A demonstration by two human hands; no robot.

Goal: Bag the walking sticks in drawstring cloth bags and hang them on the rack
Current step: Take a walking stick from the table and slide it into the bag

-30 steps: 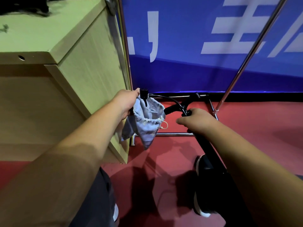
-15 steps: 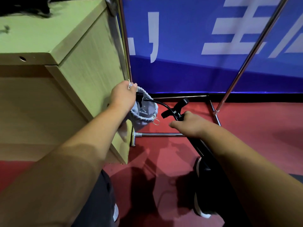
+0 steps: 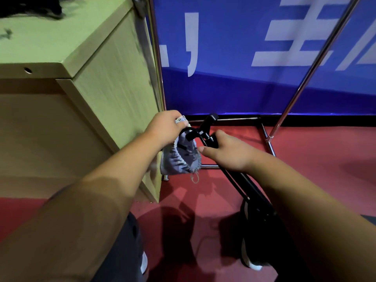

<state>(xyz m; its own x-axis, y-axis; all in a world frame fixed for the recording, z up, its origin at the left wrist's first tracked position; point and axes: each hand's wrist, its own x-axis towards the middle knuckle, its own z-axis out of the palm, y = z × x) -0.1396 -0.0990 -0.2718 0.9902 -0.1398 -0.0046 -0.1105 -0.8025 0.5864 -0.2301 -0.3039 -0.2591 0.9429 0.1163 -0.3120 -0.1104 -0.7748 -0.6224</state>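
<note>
At the far left, a pale wooden cabinet [image 3: 97, 82] fills the corner. Dark objects [image 3: 30, 7] on its top are cut off by the frame and too blurred to name. The left hand [image 3: 164, 128] reaches in beside the cabinet's side panel, with its fingers curled over the rim of a grey drawstring cloth bag [image 3: 181, 159] and pinching the fabric. The fingertips are buried in the cloth. The bag hangs open-mouthed from that grip, its lower part crumpled, and a loose cord [image 3: 195, 178] dangles below it.

The black walking stick [image 3: 208, 123] lies just right of the bag, its handle end tilted up toward the wall and a looped strap arching to the bag's mouth. How far anything sits inside cannot be told. The right hand [image 3: 230, 153] wraps the shaft with curled fingers, thumb pointing at the bag, and hides part of the shaft. Lower down, the shaft merges with a dark shoe [image 3: 252, 259].

Behind stand the chrome rack [image 3: 317, 62], cut off above, a blue banner [image 3: 244, 88] and a red floor [image 3: 325, 163].
</note>
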